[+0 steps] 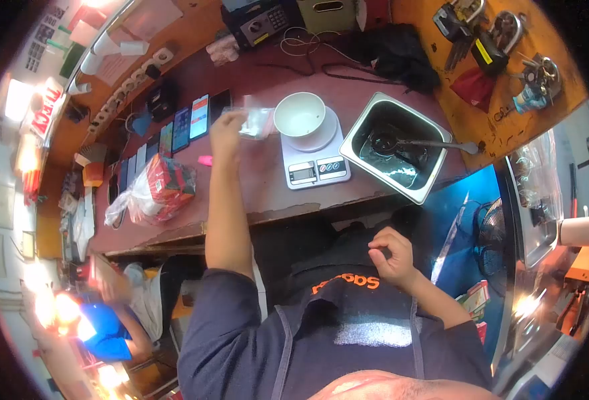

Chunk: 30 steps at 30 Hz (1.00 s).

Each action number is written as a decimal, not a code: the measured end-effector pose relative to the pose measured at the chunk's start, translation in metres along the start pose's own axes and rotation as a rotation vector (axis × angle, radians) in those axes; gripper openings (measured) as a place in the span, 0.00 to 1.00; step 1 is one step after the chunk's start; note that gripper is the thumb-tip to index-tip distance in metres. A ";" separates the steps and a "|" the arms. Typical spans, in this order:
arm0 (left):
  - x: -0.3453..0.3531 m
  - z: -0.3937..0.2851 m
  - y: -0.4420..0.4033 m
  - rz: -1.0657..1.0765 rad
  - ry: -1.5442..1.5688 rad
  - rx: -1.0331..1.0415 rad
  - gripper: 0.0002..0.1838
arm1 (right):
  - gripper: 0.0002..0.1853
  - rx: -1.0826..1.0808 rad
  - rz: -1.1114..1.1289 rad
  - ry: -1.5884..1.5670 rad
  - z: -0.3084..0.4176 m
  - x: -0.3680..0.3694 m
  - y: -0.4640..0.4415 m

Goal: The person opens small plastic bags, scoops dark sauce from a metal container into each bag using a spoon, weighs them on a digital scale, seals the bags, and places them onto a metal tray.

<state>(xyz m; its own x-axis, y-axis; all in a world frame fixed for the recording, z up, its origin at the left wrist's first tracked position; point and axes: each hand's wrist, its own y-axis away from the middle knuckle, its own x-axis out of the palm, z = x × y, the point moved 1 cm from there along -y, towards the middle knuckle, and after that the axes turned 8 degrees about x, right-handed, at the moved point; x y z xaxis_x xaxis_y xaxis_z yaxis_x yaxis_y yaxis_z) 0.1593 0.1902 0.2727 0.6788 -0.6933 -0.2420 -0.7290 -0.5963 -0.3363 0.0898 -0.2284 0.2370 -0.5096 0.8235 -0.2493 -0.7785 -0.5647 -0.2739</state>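
My left hand [228, 133] reaches over the table, its fingers pinched at the left edge of a small clear plastic bag [259, 125]. Some blur there hides the exact grip. Right of the bag, a white bowl [300, 115] rests on a white kitchen scale [338, 169]; a few dark specks show inside it. Beside the scale stands a metal container [359, 160] of dark, shiny liquid, with a ladle [434, 144] lying in it, its handle over the right rim. My right hand [393, 257] hangs before my chest, fingers curled, nothing visible in it.
Several phones [200, 115] lie in a row on the left, behind a red-and-clear plastic bag [164, 190]. A pink object [205, 160] is near my left forearm. Black cloth [401, 57] and cables lie at the back. Padlocks and keys [491, 50] sit right. Another person [111, 330] is lower left.
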 end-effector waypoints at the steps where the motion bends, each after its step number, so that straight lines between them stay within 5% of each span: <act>1: -0.004 -0.012 0.005 -0.047 0.239 -0.134 0.06 | 0.06 0.002 0.022 0.028 0.005 0.000 -0.004; 5: 0.016 -0.095 0.062 0.080 0.601 0.062 0.04 | 0.05 -0.291 -0.016 0.002 0.046 0.006 -0.067; 8: 0.040 -0.131 0.104 0.269 0.805 0.127 0.02 | 0.09 -0.273 -0.104 -0.042 0.082 0.011 -0.108; 15: 0.047 -0.154 0.133 0.310 0.501 0.341 0.03 | 0.06 -0.201 -0.166 -0.218 0.091 0.022 -0.132; 18: 0.047 -0.160 0.139 0.187 0.138 0.513 0.04 | 0.04 -0.180 -0.204 -0.086 0.089 0.019 -0.126; 24: 0.047 -0.154 0.143 0.397 0.174 0.390 0.08 | 0.10 -0.144 -0.124 0.008 0.075 0.027 -0.113; 27: 0.045 -0.142 0.140 0.499 0.344 0.210 0.06 | 0.08 -0.045 -0.050 -0.255 0.062 0.031 -0.111; 30: 0.036 -0.153 0.141 0.539 0.204 0.278 0.05 | 0.08 0.079 0.030 -0.444 0.059 0.032 -0.111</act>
<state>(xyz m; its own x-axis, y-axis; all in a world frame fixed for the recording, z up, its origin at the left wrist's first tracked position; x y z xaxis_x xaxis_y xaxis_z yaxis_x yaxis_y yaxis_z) 0.0678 0.0189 0.3559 0.1726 -0.9461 -0.2740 -0.8945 -0.0340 -0.4459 0.1386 -0.1363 0.3144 -0.6271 0.7600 0.1708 -0.7775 -0.5973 -0.1967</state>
